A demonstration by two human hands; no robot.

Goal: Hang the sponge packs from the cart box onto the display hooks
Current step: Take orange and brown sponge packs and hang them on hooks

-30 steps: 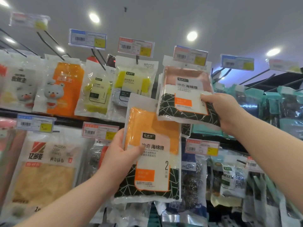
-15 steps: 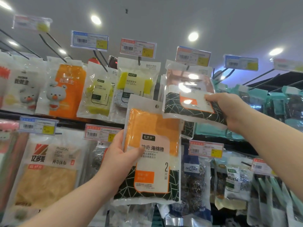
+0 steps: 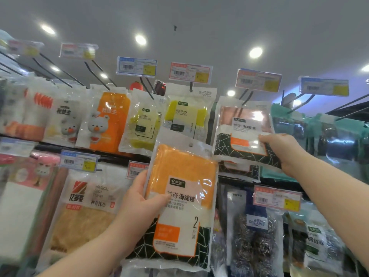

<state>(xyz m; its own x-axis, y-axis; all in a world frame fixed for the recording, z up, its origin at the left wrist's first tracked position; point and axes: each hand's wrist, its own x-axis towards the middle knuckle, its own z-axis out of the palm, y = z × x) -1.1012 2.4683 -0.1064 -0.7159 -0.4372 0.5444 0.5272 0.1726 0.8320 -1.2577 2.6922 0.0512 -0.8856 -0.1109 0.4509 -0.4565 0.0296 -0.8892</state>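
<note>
Right hand (image 3: 283, 150) pinches brown pack (image 3: 243, 124) at its lower edge, right of centre, top at hook (image 3: 248, 95). Left hand (image 3: 139, 202) grips orange pack (image 3: 183, 186), centre. Advice: align hole with hook tip, then slide back.

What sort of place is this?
Likely a shop's cleaning-goods aisle: barcoded price tags on peg hooks, rows of hanging sponge packs and steel scourers.

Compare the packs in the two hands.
The orange pack, gripped by the left hand at its left edge, sits lower and nearer the camera; the brown pack, pinched by the right hand at its lower right corner, is up at the top hooks. Both share black geometric bases and white-orange labels.
</note>
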